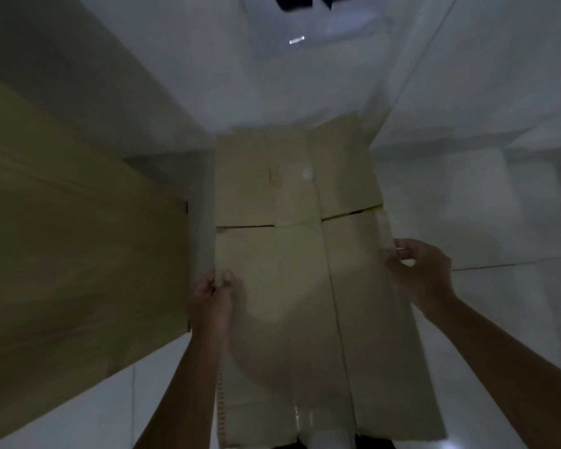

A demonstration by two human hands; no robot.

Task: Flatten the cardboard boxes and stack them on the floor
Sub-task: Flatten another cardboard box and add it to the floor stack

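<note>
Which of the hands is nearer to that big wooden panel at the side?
Left. The left hand grips the flattened cardboard box's edge right beside the wooden panel; the right hand holds the opposite edge.

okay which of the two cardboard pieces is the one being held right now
The flattened box in the middle, gripped at its side edges by the left hand and right hand. The big cardboard sheet at left is untouched.

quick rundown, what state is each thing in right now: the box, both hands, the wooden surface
cardboard box: flattened, flaps spread out, held by both side edges
left hand: pinches the box's left edge
right hand: grips the box's right edge
wooden surface: bare, left of the box
</note>
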